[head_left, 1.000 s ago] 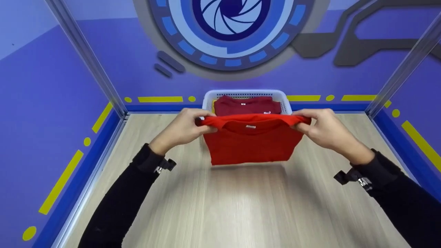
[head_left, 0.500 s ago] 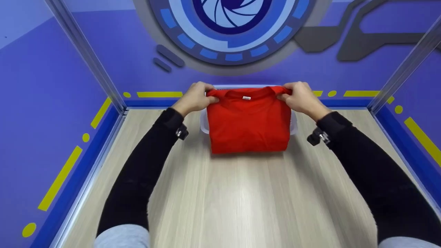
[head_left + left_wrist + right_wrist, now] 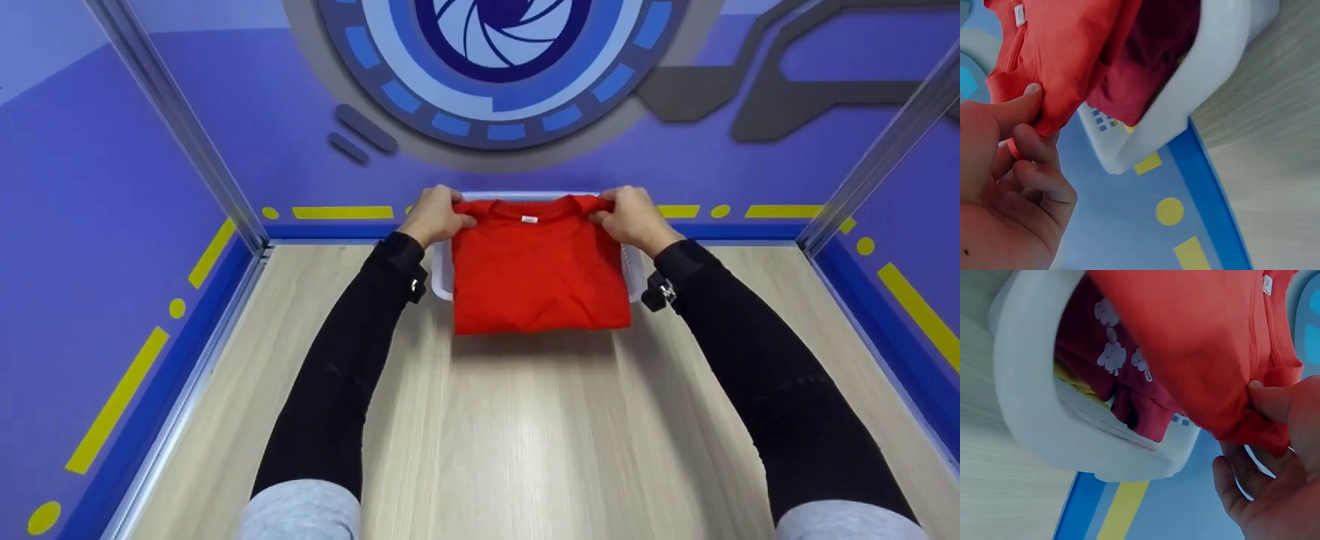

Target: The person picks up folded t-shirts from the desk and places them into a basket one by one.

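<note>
A folded red T-shirt (image 3: 540, 274) hangs over a white plastic basket (image 3: 444, 274), covering most of its opening, its lower edge reaching past the basket's front. My left hand (image 3: 435, 216) pinches the shirt's left shoulder between thumb and fingers; my right hand (image 3: 632, 217) pinches the right shoulder. In the left wrist view, dark red clothing (image 3: 1131, 73) lies in the basket beneath the raised shirt. The right wrist view shows that dark red garment (image 3: 1123, 365) with white flower shapes, and a bit of yellow cloth (image 3: 1075, 379) below it.
The basket stands on a wood-grain table (image 3: 525, 435), close to the blue-purple back wall (image 3: 247, 135). Side walls with metal corner posts (image 3: 180, 127) enclose the table on left and right.
Both hands have carried the red T-shirt away from me and over the basket, hiding the dark red garment in the head view. In the last half second the hands have come slightly closer together.
</note>
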Action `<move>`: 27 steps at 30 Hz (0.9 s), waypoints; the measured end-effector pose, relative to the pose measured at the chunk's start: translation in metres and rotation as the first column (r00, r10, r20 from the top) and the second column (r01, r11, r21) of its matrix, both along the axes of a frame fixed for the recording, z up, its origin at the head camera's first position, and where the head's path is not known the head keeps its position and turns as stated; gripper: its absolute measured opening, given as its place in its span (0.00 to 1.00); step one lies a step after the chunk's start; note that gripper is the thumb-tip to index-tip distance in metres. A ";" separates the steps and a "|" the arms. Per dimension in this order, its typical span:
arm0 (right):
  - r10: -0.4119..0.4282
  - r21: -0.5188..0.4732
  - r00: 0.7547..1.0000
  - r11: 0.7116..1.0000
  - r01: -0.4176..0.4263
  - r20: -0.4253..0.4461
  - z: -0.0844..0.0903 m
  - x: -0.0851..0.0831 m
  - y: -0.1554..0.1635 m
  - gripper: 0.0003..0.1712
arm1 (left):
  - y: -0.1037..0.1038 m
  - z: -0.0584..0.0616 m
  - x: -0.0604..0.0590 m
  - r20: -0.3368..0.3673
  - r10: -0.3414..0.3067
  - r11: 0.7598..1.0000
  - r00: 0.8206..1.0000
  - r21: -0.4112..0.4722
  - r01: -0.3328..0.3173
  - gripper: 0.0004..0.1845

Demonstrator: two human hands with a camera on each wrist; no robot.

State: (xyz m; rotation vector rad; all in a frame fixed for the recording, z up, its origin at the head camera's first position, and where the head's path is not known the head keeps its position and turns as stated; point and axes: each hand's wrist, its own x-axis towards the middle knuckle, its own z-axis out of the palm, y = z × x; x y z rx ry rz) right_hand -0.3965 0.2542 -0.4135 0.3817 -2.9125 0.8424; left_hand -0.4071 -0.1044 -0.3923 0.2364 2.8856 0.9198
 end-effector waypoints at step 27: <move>-0.051 0.006 0.997 0.999 0.051 0.054 -0.017 -0.021 -0.006 0.20 | 0.008 -0.023 -0.017 0.075 0.073 0.996 0.994 0.050 -0.077 0.28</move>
